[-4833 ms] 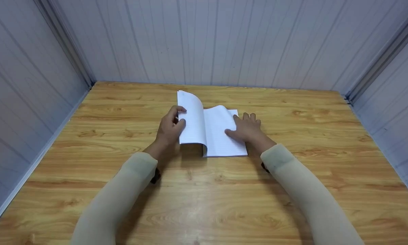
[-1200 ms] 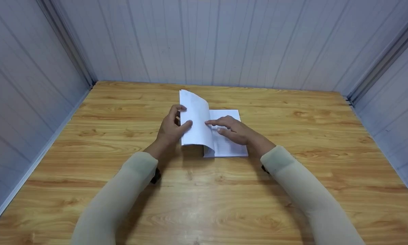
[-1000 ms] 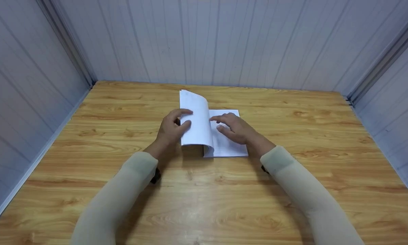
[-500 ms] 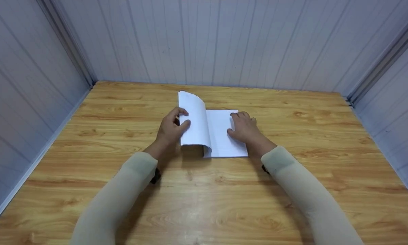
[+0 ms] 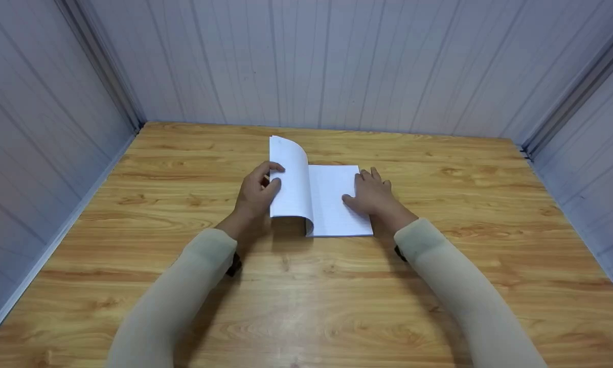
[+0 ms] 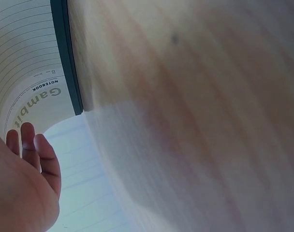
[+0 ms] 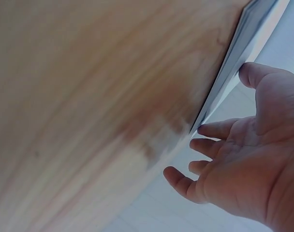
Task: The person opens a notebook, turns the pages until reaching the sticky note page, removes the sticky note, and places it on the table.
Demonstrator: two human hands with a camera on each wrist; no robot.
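A white lined notebook point(image 5: 332, 202) lies open on the wooden table in the head view. Its left part stands raised as a curved stack of pages point(image 5: 289, 184), which my left hand point(image 5: 255, 191) holds by the outer edge, thumb on the front. The left wrist view shows several fingertips point(image 6: 28, 137) near a lined sheet printed "Gambit NOTEBOOK" point(image 6: 40, 94), beside a dark green cover edge point(image 6: 65, 53). My right hand point(image 5: 375, 194) rests at the right page's outer edge, thumb on the paper, the other fingers spread out past that edge.
The wood-grain table point(image 5: 296, 306) spreads around the notebook. Pale panelled walls point(image 5: 306, 61) stand at the back and on both sides. Dark bands point(image 5: 233, 265) show at the sleeve cuffs.
My right hand has moved from the notebook's middle, by the raised pages, rightward to the outer edge. The right page, bulging in the oldest frame, lies flat. My left hand has stayed nearly still.
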